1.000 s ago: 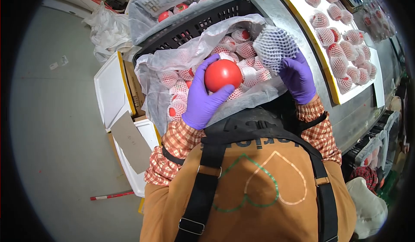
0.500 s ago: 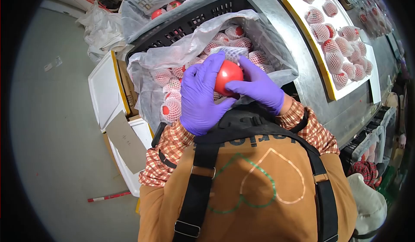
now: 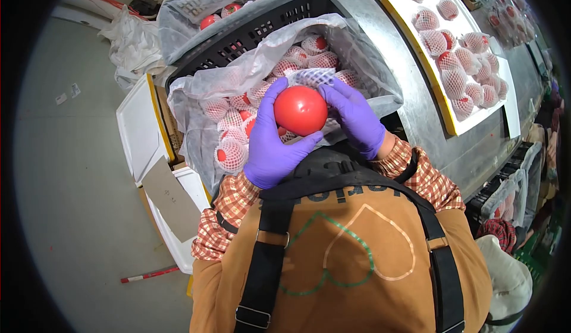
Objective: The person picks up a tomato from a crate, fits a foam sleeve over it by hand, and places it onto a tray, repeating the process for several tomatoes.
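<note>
the left hand [image 3: 272,145] is cupping the tomato [image 3: 300,110], its fingers and thumb clamping on the left and near sides. the right hand [image 3: 358,120] is closing its fingertips together on the net [image 3: 313,77], beside the tomato's far right side. the tomato is staying above the near part of the crate [image 3: 247,40], where wrapped tomatoes [image 3: 231,155] are lying in the liner [image 3: 193,92]. right of the crate, a tray [image 3: 411,55] is resting on the tabletop [image 3: 425,119].

Left hand [image 3: 272,145] cupping red fruit [image 3: 301,110], foam net [image 3: 312,77]
</note>
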Motion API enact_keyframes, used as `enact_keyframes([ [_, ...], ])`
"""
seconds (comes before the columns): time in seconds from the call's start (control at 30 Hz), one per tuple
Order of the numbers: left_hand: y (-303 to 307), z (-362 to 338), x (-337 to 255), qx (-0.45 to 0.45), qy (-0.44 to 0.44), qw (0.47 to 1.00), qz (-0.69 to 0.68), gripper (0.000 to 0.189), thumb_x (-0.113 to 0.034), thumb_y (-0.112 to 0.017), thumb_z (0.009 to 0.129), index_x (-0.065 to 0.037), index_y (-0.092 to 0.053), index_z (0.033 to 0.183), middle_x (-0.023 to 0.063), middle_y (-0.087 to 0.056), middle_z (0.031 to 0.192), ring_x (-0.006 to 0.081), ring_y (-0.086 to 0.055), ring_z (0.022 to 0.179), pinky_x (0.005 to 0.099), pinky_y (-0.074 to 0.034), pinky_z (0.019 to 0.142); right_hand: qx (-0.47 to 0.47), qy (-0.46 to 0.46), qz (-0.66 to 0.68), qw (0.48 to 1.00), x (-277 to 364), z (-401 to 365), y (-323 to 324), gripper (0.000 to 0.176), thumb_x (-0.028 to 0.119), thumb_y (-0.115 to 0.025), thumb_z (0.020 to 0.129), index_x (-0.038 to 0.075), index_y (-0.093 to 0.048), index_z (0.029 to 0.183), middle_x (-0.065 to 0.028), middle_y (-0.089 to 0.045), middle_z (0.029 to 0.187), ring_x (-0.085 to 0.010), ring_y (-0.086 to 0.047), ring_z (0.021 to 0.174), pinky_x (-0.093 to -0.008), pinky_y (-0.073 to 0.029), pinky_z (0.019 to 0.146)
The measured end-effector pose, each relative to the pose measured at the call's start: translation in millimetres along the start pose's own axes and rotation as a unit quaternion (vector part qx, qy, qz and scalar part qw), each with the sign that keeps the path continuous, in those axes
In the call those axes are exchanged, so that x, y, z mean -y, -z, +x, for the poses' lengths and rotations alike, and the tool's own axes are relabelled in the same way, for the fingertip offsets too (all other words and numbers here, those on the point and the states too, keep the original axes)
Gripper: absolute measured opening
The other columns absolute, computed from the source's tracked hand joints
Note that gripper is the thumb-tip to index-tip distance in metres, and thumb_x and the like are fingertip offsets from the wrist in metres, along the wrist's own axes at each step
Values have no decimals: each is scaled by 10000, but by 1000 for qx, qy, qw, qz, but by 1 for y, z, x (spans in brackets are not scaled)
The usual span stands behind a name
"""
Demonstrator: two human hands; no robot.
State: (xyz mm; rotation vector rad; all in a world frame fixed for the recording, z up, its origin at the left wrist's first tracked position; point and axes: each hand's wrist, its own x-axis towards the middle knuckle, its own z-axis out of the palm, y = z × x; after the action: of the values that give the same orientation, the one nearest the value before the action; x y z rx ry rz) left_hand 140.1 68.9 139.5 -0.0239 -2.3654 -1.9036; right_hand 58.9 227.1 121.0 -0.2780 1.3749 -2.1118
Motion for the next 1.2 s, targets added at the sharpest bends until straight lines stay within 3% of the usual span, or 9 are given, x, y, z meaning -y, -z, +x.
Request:
enact_keyframes([
  [0.2, 3, 2, 0, 13, 30, 991, -128, 888, -49, -775, 717, 2, -246, 1429, 160, -415, 1353, 244, -484, 1229, 360, -411, 1042, -100, 58, 51, 992, 0, -1, 30, 420, 142, -551, 925, -12, -492, 1312, -49, -605, 1159, -91, -567, 993, -234, -440, 889],
  [0.3, 7, 2, 4, 64, 98, 966, -230, 867, -145, -765, 760, 10, -242, 1435, 149, -418, 1363, 240, -464, 1249, 362, -377, 1063, 42, 183, -160, 969, 13, -14, 34, 585, 109, -655, 842, -12, -425, 1366, -116, -488, 1350, -195, -463, 1244, -319, -360, 1040],
  [0.4, 10, 0, 11, 127, 134, 939, -290, 844, -317, -710, 826, 16, -234, 1439, 143, -423, 1371, 234, -444, 1267, 368, -354, 1073, 217, 285, -462, 811, 52, -18, 27, 771, 271, -772, 747, -11, -405, 1363, -197, -443, 1367, -304, -426, 1293, -382, -319, 1082],
  [0.63, 4, 0, 7, 152, 164, 900, -374, 718, -458, -552, 926, 5, -306, 1417, 128, -448, 1365, 223, -448, 1266, 366, -376, 1048, 238, 255, -535, 770, 46, -21, 30, 830, 300, -795, 720, -20, -365, 1353, -231, -451, 1302, -363, -467, 1225, -403, -355, 1045],
  [0.73, 7, -3, 19, 130, 223, 871, -418, 624, -449, -477, 965, -4, -370, 1390, 125, -479, 1344, 211, -471, 1248, 374, -397, 1032, 203, 312, -466, 803, 42, -21, 23, 866, 287, -794, 729, -32, -323, 1382, -209, -450, 1326, -320, -462, 1249, -378, -357, 1048],
  [0.8, 15, 5, 27, 145, 216, 870, -418, 579, -423, -449, 982, -8, -387, 1382, 120, -496, 1331, 208, -482, 1239, 383, -406, 1028, 173, 187, -218, 942, 24, -28, 25, 887, 240, -796, 734, -32, -289, 1409, -164, -435, 1367, -255, -428, 1285, -363, -345, 1062],
  [0.87, 21, 13, 34, 162, 211, 869, -417, 537, -396, -421, 999, -12, -404, 1373, 115, -512, 1318, 205, -492, 1231, 392, -414, 1024, 158, 79, -72, 982, 17, -30, 25, 884, 244, -780, 751, -27, -273, 1423, -150, -427, 1379, -228, -416, 1291, -356, -338, 1068],
  [1.0, 18, 16, 43, 112, 228, 911, -326, 435, -275, -371, 1022, -7, -427, 1360, 92, -521, 1326, 207, -508, 1219, 349, -406, 1033, 138, -66, 231, 961, 13, -40, 25, 824, 382, -720, 799, 26, -315, 1422, -138, -451, 1387, -258, -464, 1275, -427, -382, 1072],
  [1.2, 4, 14, 39, 119, 245, 812, -517, 419, -172, -388, 999, 7, -399, 1377, 112, -481, 1370, 201, -490, 1241, 352, -384, 1064, 149, -120, 365, 911, -10, -41, 47, 641, 274, -617, 905, 24, -321, 1416, -155, -446, 1389, -270, -481, 1261, -430, -415, 1059],
])
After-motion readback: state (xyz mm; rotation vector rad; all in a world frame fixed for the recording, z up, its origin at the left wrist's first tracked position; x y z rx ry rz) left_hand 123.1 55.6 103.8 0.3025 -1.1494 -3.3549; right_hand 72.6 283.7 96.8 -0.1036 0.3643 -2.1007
